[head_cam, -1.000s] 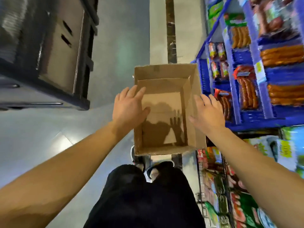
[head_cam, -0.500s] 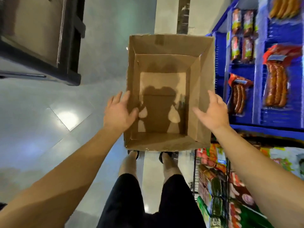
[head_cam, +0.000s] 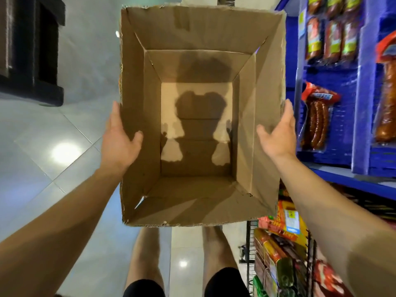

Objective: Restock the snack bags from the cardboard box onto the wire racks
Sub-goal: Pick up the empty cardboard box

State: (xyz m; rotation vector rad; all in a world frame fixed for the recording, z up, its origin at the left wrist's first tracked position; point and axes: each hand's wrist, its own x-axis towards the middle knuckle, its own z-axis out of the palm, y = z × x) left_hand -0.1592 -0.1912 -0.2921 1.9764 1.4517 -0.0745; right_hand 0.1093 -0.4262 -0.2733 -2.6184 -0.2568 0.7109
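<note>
From the head view, the cardboard box is filling the centre of the frame, open side up and showing only bare cardboard and shadows inside, so the restocking looks finished (no snack bags are left in it). The left hand is pressing the wall at 9 o'clock, its thumb hooking over the rim, while the right hand is flattening against the wall at 3 o'clock with fingers straight; squeezing from both sides is probably what is carrying the box. At 5 o'clock a wire rack is holding packed snack bags; at 2 o'clock blue shelves are displaying sausage packs. Pale glossy floor tiles are spreading at 8 o'clock, with dark furniture at 10.
</note>
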